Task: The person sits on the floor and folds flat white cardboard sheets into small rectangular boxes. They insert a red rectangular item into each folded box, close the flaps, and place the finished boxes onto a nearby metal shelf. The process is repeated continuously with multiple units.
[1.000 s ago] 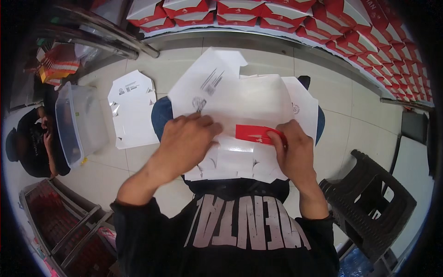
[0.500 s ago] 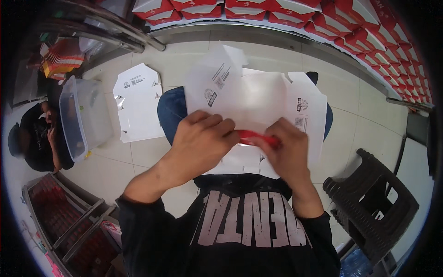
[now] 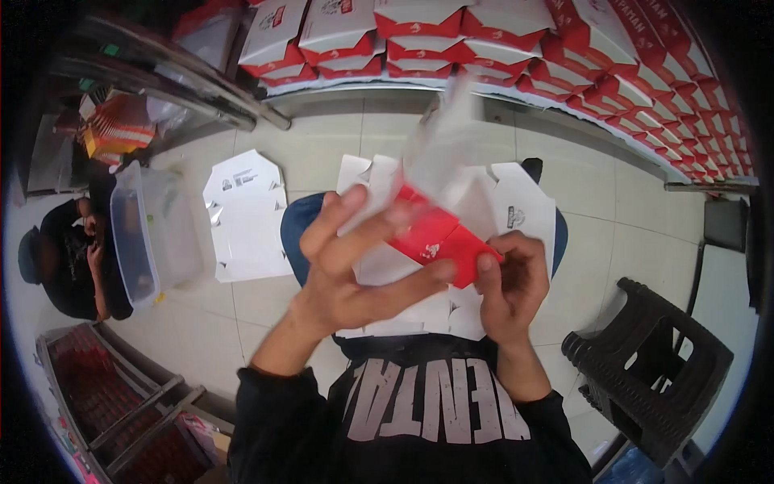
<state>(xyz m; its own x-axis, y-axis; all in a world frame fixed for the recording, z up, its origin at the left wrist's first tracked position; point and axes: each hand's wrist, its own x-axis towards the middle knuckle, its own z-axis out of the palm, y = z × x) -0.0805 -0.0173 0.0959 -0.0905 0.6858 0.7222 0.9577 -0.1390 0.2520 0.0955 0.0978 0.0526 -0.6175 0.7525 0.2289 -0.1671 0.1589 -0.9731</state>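
A red and white cardboard box blank [image 3: 442, 234] is held up and tilted over my lap; its white upper part is smeared by motion. Pinching the lower right corner of its red panel is my right hand [image 3: 513, 282], fingers curled and closed. My left hand [image 3: 347, 262] is at the blank's left side with fingers spread apart, some blurred; its thumb lies against or just in front of the red panel. Beneath both hands, white flat box blanks [image 3: 526, 198] with cut slots rest across my legs, partly covered by the raised one.
Another white flat blank [image 3: 251, 234] lies on the tiled floor at left, beside a clear plastic bin [image 3: 145, 234]. A person [image 3: 68, 258] sits beyond the bin. Stacked red and white boxes [image 3: 419, 40] line the far side and right. A dark plastic stool [image 3: 653, 363] stands at right.
The blank has swung up from lying low between both hands, its red panel now facing me. My left hand has opened and spread its fingers; my right hand keeps its pinch.
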